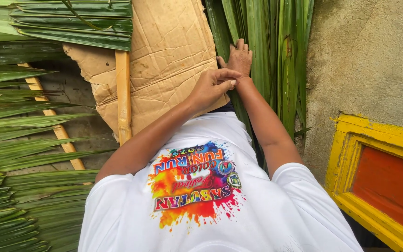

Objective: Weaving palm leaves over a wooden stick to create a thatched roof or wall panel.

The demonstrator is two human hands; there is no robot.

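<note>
- My right hand lies flat, fingers spread, pressed on the long green palm leaves; it grasps nothing.
- My left hand is curled just beside the right wrist, thumb and fingers pinched together at the lower corner of the cardboard sheet; I cannot tell what, if anything, sits in the pinch.
- The palm leaves stand to the right of the cardboard, long axis running up and down, tips pointing out past the upper edge of view.
- The leaves' lower ends are hidden behind my right forearm and white shirt.
- Left of the cardboard, a bamboo strip runs upright against it.
- Further left of the cardboard, woven fronds lie with leaflets across, cut off by the frame.
- Right of the leaves: a rough plaster wall and a yellow frame with red panel, partly cut off.
</note>
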